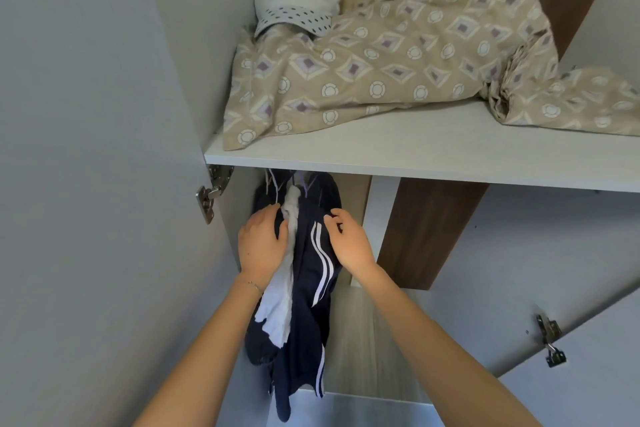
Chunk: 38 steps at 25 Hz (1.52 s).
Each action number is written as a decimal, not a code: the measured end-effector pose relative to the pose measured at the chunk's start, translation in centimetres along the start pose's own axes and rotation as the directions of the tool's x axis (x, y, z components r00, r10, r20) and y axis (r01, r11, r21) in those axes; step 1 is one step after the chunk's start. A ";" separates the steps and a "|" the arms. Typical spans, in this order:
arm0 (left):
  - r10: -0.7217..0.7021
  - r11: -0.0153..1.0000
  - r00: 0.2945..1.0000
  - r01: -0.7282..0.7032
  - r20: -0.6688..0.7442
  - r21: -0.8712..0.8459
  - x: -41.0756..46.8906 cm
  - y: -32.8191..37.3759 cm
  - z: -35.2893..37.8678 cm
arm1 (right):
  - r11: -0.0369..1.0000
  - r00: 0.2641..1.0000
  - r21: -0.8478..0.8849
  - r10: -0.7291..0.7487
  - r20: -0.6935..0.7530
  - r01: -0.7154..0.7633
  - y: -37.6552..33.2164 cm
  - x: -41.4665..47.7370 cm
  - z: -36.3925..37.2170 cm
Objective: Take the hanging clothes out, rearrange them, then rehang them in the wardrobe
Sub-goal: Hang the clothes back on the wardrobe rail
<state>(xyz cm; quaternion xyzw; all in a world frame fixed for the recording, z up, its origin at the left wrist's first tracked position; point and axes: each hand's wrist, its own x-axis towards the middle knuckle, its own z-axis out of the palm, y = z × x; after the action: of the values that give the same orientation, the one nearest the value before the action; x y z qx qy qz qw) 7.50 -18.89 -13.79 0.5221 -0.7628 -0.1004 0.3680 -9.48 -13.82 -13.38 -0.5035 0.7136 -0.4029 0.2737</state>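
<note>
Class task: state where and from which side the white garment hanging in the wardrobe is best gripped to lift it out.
Probably at its bunched top near the hanger, from the front: the white garment hangs narrow between dark clothes, under the shelf, with both hands beside it.

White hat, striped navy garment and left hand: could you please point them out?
White hat [289,0]: head view, crown.
Striped navy garment [311,288]: head view, fabric beside stripes.
Left hand [261,243]: head view, back.

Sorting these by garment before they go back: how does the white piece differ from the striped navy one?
The white garment is plain, narrow and bunched; the navy garment is wider, hangs lower and carries white side stripes. The left hand is against the white one, the right hand on the navy. Both hang under the shelf.
</note>
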 end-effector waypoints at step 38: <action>-0.335 0.691 0.609 0.677 -0.719 0.252 -58.4 4.4 -40.8 | 0.657 0.420 0.469 -0.747 0.516 0.591 -17.7 -53.1 10.8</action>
<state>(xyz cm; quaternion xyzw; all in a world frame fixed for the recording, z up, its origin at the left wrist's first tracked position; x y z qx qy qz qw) 42.24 43.26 -9.15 0.8017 -0.4056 0.1758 0.4023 26.21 29.84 -4.78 -0.8220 0.2529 -0.3418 0.3789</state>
